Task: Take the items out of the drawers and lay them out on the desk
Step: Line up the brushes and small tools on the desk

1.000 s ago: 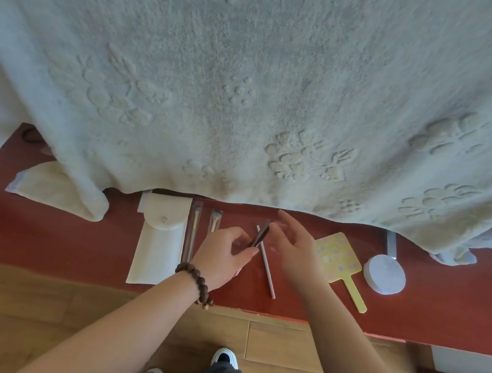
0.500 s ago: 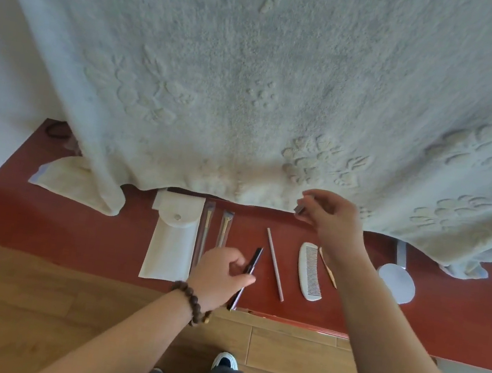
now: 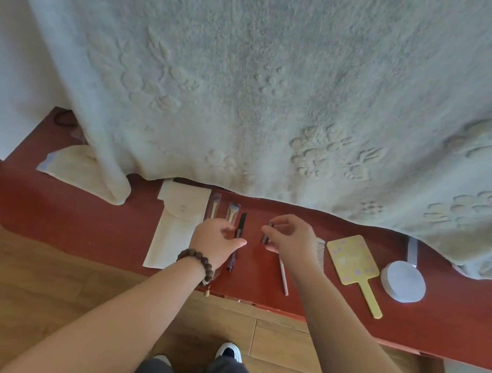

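1. Head view: a red worktop runs across the lower middle, its far side hidden under a pale embossed blanket.
2. The left hand, with a bead bracelet on its wrist, lies with curled fingers on a black pen that points from the near edge toward the blanket; whether it grips the pen I cannot tell.
3. The right hand hovers just right of it, thumb and fingers pinching a small dark stick held upright above the surface.
4. A thin rod shows below the right hand, toward the near edge.
5. Left of the pen stand two packaged brushes and a white pouch.
6. Right of the right hand lie a comb, a yellow hand mirror and a round white mirror.
7. A cream cloth sits near the left corner, partly under the blanket.
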The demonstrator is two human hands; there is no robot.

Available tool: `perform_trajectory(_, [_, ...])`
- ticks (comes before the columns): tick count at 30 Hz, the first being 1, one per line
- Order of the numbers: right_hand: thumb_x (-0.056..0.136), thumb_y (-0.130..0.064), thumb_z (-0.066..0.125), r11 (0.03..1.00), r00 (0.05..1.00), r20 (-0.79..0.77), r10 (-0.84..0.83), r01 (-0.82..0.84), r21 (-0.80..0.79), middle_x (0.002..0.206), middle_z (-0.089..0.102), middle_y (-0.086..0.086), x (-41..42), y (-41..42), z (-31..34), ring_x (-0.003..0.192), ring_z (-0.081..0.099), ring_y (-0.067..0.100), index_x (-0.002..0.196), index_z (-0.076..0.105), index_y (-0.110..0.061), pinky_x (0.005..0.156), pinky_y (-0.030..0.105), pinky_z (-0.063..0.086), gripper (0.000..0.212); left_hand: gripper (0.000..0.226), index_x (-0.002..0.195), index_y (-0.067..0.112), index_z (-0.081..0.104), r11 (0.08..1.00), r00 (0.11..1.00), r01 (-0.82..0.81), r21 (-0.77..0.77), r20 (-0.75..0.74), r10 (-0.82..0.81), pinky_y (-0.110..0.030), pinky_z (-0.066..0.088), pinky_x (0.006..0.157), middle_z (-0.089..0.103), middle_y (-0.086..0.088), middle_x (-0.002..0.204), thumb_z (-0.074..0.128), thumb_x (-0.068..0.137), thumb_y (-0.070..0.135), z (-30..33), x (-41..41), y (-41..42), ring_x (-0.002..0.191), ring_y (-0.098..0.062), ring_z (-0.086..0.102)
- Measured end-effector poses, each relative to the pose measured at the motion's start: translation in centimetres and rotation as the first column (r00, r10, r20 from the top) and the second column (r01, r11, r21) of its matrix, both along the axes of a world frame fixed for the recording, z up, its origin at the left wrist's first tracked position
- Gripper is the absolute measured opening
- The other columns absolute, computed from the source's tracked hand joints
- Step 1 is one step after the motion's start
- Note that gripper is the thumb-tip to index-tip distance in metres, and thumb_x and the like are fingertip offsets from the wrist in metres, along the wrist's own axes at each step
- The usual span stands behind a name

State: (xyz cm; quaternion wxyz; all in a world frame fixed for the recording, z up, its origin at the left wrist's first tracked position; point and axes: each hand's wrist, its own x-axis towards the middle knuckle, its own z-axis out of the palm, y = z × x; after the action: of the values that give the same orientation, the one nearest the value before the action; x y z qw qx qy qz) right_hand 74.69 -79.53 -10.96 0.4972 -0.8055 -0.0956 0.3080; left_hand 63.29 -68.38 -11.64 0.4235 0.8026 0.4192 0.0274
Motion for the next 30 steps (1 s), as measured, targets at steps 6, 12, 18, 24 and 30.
perform_trajectory(6, [0.076, -0.019, 0.076, 0.949, 0.966, 0.151, 0.209, -0.162, -0.272, 0.083, 0.065, 0.003, -0.9, 1.4, -2.8, 0.072, 0.066, 0.023, 0.081, 0.064, -0.016, 0.065, 0.032, 0.055, 0.014, 0.037, 0.112, 0.009, 0.067, 0.99, 0.987, 0.019, 0.137, -0.159, 0.003, -0.029, 0.048, 0.089, 0.067, -0.005, 0.115, 0.071, 0.083, 0.032, -1.9, 1.4, -0.5, 0.108, -0.021, 0.061])
perform_trajectory(12, [0.078, -0.019, 0.074, 0.908, 0.951, 0.173, 0.254, -0.173, -0.382, 0.088, 0.064, 0.005, -0.9, 2.3, -3.8, 0.07, 0.058, 0.017, 0.091, 0.066, -0.011, 0.063, 0.027, 0.047, 0.017, 0.029, 0.106, 0.013, 0.065, 0.965, 0.961, 0.098, 0.244, -0.277, -0.028, -0.029, 0.05, 0.073, 0.068, -0.004, 0.103, 0.064, 0.088, 0.035, -2.0, 2.1, -1.2, 0.093, -0.021, 0.065])
perform_trajectory(18, [0.08, -0.017, 0.073, 0.914, 0.955, 0.17, 0.243, -0.166, -0.37, 0.083, 0.061, 0.002, -0.9, 2.1, -4.1, 0.057, 0.053, 0.009, 0.094, 0.067, -0.011, 0.062, 0.026, 0.046, 0.017, 0.031, 0.106, 0.011, 0.063, 0.955, 0.961, 0.119, 0.272, -0.275, -0.041, -0.029, 0.05, 0.074, 0.068, -0.005, 0.101, 0.065, 0.087, 0.036, -2.4, 2.1, -1.3, 0.093, -0.021, 0.065])
perform_trajectory(24, [0.078, -0.026, 0.075, 0.935, 0.957, 0.167, 0.237, -0.178, -0.308, 0.089, 0.067, 0.005, -0.8, 1.4, -3.6, 0.077, 0.067, 0.022, 0.102, 0.069, -0.01, 0.072, 0.034, 0.056, 0.029, 0.038, 0.113, 0.01, 0.062, 0.946, 0.96, 0.147, 0.291, -0.271, -0.066, -0.031, 0.052, 0.079, 0.067, -0.006, 0.108, 0.063, 0.088, 0.039, -2.4, 2.1, -1.4, 0.1, -0.022, 0.064])
perform_trajectory(30, [0.081, -0.032, 0.072, 0.928, 0.941, 0.256, 0.221, -0.122, -0.351, 0.092, 0.062, 0.001, 1.2, -1.2, -1.7, 0.083, 0.058, 0.017, 0.102, 0.063, -0.011, 0.07, 0.026, 0.041, 0.031, 0.039, 0.115, 0.014, 0.06, 0.949, 0.978, 0.107, 0.295, -0.201, -0.048, -0.03, 0.053, 0.077, 0.066, -0.003, 0.106, 0.063, 0.088, 0.041, -2.2, 1.5, -1.3, 0.095, -0.02, 0.064])
